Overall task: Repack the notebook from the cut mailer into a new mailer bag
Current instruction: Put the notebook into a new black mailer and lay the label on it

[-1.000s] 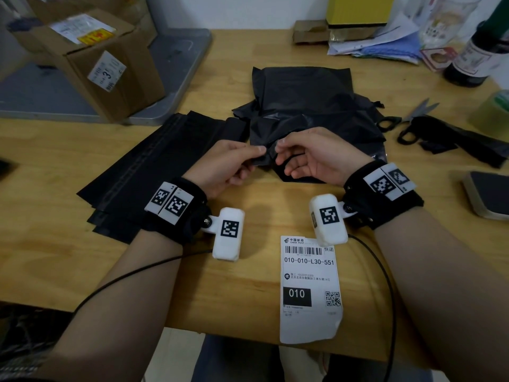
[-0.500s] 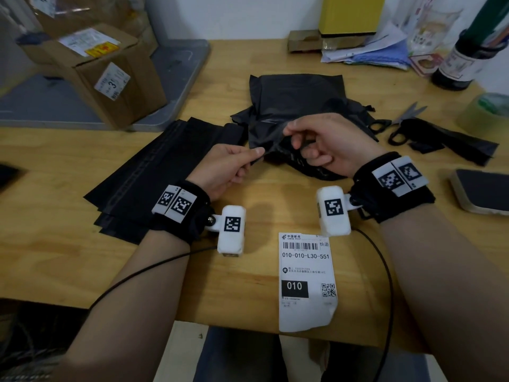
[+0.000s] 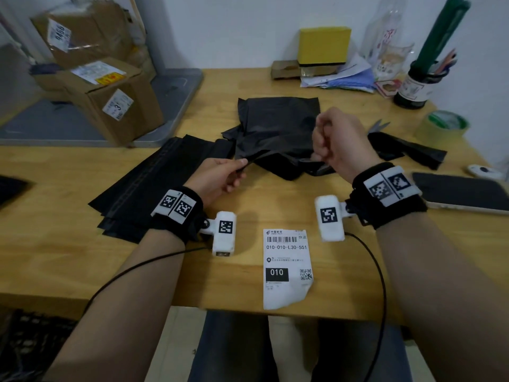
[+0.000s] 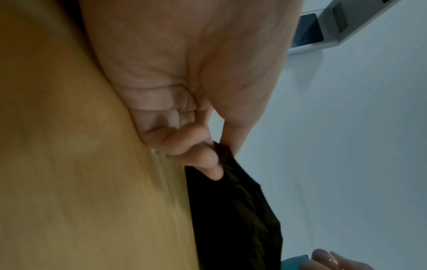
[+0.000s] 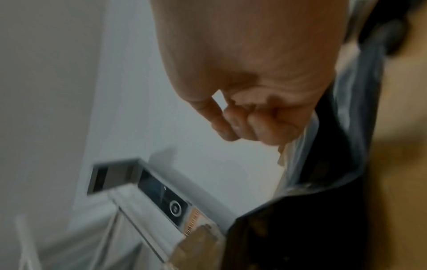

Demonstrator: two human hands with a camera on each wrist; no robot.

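The black cut mailer (image 3: 275, 125) lies crumpled in the middle of the wooden table (image 3: 55, 244). My left hand (image 3: 239, 168) pinches its near edge between thumb and forefinger, as the left wrist view shows (image 4: 219, 151). My right hand (image 3: 319, 133) is raised in a fist over the mailer's right side, with a fold of the black film (image 5: 328, 146) held in its curled fingers. Beside those fingers a pale edge under clear wrap (image 5: 286, 155) shows in the opening; the notebook is otherwise hidden. A stack of flat new black mailers (image 3: 154, 183) lies left of the cut one.
A white shipping label (image 3: 286, 266) lies at the near edge. Scissors (image 3: 378, 125), a cut black strip (image 3: 407, 150), a tape roll (image 3: 440, 128) and a phone (image 3: 462, 194) are on the right. Cardboard boxes (image 3: 110, 100) stand at the back left, a bottle (image 3: 413, 89) at the back right.
My right hand has risen and drawn back to the right with the mailer's film, so the two hands are farther apart. The left hand keeps its pinch in place.
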